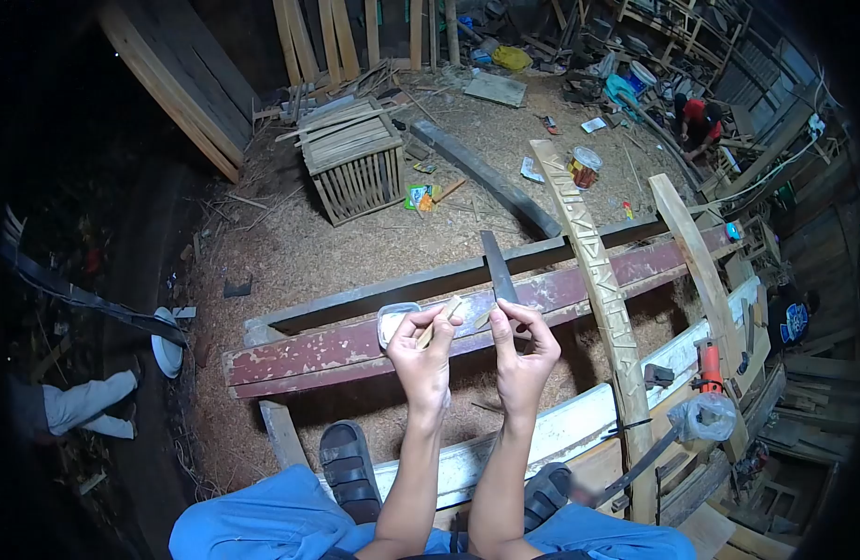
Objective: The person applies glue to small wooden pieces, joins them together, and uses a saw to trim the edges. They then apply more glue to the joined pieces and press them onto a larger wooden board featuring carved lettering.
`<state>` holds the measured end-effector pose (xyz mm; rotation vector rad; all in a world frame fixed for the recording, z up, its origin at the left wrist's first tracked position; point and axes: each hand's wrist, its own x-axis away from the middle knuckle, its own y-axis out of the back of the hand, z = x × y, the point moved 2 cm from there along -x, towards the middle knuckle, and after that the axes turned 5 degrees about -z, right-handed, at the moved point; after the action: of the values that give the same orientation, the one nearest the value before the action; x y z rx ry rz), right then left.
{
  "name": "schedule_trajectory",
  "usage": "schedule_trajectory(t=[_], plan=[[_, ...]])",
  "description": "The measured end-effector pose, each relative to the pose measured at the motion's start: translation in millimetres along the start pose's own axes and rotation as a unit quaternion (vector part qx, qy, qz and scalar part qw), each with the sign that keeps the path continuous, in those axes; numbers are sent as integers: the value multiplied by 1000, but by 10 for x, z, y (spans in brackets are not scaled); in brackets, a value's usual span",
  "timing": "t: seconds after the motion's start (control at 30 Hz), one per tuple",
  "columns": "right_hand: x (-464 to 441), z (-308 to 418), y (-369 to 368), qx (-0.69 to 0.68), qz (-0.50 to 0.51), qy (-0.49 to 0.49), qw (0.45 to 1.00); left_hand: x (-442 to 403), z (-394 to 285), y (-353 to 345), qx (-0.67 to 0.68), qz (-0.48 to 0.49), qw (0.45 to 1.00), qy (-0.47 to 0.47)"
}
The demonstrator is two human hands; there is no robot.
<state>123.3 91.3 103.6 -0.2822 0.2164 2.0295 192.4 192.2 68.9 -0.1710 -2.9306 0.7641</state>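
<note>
My left hand point(420, 359) is closed around a small piece of wood point(453, 306) whose pale end sticks up past the fingertips. Close beside it, my right hand point(521, 359) pinches a small pale piece of wood point(483, 319) between thumb and finger. A dark flat bar point(498, 264) runs away from behind the right fingertips; whether the hand touches it I cannot tell. Behind the left hand, a small tub point(387, 320) with whitish contents stands on the worn red-painted plank bench point(299, 361).
A carved board point(593, 261) and a plain curved board point(696, 247) lie across the bench to the right. Near them are an orange power tool point(709, 366) and a plastic bag point(703, 416). A slatted crate point(360, 182) stands beyond; a person in red point(700, 123) crouches far right.
</note>
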Motion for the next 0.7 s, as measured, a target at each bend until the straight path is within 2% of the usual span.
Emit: schedule_trajectory(t=[0.17,0.5,0.53,0.7], plan=[[22,-333,-122,40,8,-63,997,-245,118,323,-36,-30,999,-11],[180,-1398,-260,96,38,-161,982,-520,427,676,-101,-42,992,63],[196,-1474,-294,105,24,-142,984,-539,459,700,-102,-43,992,66],[239,-1551,-358,150,40,-178,972,-613,494,785,-111,-62,988,83]])
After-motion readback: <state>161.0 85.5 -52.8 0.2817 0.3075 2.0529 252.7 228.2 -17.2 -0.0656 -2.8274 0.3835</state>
